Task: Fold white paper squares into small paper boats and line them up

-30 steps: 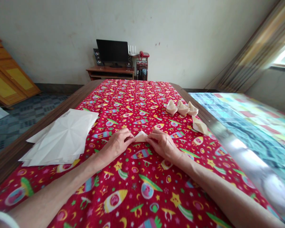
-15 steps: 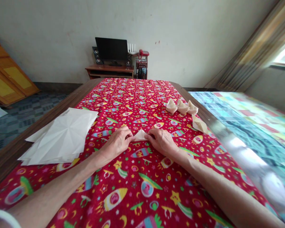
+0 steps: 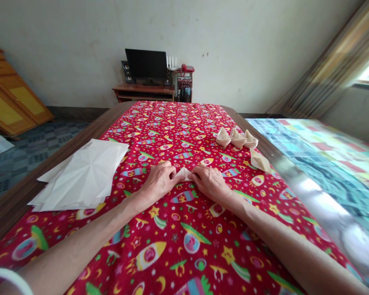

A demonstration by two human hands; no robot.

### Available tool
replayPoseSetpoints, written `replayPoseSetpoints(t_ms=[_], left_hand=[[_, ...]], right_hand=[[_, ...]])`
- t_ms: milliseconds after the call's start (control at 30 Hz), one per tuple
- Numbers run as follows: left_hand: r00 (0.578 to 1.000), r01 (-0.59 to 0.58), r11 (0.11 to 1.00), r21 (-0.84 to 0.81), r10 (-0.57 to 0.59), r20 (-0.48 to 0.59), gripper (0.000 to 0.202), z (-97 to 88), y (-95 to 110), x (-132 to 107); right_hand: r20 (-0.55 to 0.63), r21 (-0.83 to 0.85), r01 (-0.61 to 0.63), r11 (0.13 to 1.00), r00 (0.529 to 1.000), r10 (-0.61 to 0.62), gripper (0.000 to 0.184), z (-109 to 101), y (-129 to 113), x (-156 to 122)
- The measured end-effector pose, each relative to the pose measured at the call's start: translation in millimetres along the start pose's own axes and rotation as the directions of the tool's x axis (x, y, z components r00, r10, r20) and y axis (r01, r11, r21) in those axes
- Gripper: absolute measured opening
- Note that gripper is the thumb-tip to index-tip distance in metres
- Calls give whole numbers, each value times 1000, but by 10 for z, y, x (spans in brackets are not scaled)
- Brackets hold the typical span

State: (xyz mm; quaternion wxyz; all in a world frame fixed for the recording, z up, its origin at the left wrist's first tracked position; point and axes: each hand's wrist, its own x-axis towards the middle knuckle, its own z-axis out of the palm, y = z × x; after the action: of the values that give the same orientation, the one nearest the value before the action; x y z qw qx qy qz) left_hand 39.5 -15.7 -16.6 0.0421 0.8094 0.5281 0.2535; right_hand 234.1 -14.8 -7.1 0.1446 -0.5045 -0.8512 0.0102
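Note:
A small piece of folded paper [image 3: 184,173], white and peaked in the middle, lies on the red patterned cloth [image 3: 184,237] in front of me. My left hand [image 3: 161,177] is closed on its left end, the thumb lying along the paper. At the opposite end, the fingers of my right hand [image 3: 209,180] are closed on the paper too. Both hands rest low against the cloth, and part of the paper is hidden under them.
Left of my hands lies a stack of creased white paper sheets [image 3: 86,174]. Several folded paper pieces [image 3: 223,137] stand at the right, with a flatter folded piece [image 3: 260,161] nearer me. Beyond the table are a monitor [image 3: 146,64] and a red telephone [image 3: 187,69].
My left thumb has slid right along the folded paper, covering more of its left end. My right hand has hardly moved. The whole view has shifted slightly.

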Motion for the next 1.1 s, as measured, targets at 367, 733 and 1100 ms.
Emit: replayPoseSetpoints(t_ms=[367,733,1100], left_hand=[[1000,-14,999,-29,14,-4,32,30,-83,-3],[999,-44,998,-32,43,-32,22,15,-182,-63],[941,-332,929,163,337,0,37,-118,125,-217]], right_hand=[[54,-89,-17,996,998,22,25,-54,-18,32],[68,-69,-19,997,997,24,22,-85,-36,35],[74,-61,-32,998,997,37,24,-81,-39,37]])
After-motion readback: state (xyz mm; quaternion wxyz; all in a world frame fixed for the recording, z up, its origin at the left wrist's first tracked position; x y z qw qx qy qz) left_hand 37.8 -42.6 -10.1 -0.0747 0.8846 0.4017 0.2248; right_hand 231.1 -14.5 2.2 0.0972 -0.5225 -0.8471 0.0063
